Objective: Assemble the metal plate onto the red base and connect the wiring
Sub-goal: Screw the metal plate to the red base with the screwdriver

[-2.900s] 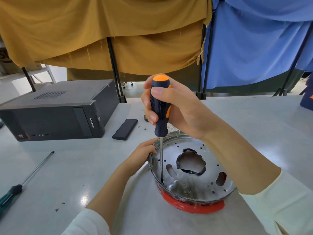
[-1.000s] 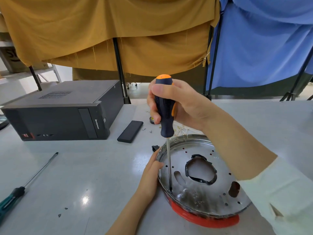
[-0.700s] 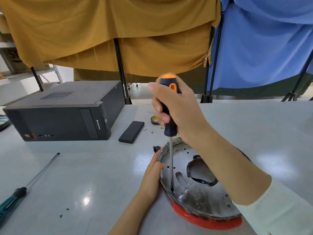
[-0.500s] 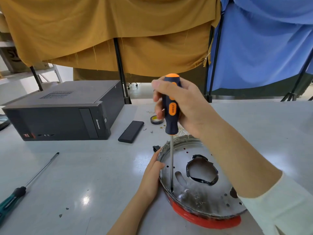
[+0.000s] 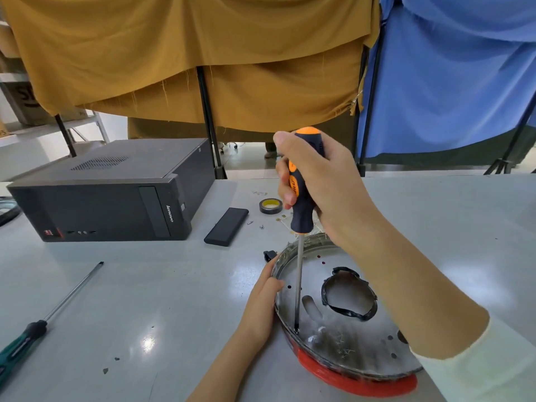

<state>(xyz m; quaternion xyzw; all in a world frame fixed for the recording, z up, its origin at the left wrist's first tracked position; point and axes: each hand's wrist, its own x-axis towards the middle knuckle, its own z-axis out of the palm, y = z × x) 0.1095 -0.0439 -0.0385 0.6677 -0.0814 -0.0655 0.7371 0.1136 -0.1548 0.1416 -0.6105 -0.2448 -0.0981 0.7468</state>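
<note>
Right hand (image 5: 322,184) re-gripped higher on upright screwdriver (image 5: 301,204), tip on metal plate (image 5: 342,323).

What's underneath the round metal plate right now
A red base shows under the metal plate along its near edge only. Through the plate's big central hole just grey surface appears; any wiring beneath is covered by the plate.

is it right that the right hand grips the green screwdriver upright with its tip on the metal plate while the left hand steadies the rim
Not quite. In the head view the right hand grips the orange and black screwdriver, tip on the metal plate. The green screwdriver lies untouched on the table. The left hand does steady the rim.
</note>
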